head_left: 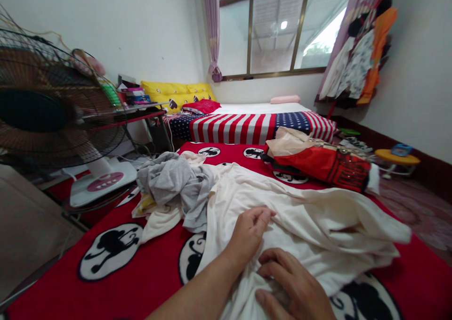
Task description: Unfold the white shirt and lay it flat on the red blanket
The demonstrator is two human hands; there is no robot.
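A wrinkled cream-white shirt [293,216] lies spread over the red blanket, one end stretching out to the right. My left hand [250,228] rests on the middle of it, with its fingers drawn together in a pinch on the cloth. Closer to me, my right hand [291,284] hovers at or just touches the shirt's near part; its fingers are curved and its thumb stands apart from them. Left of the shirt sits a crumpled heap of grey clothing [173,181], with white and yellow cloth partly hidden beneath it.
Under everything is a red blanket [155,273] with black-and-white round prints. Folded red and beige clothes [314,162] lie at the far right. A standing fan [102,178] is on the left. Behind stands a bed with a striped cover [233,127]; a yellow stool [397,157] is at right.
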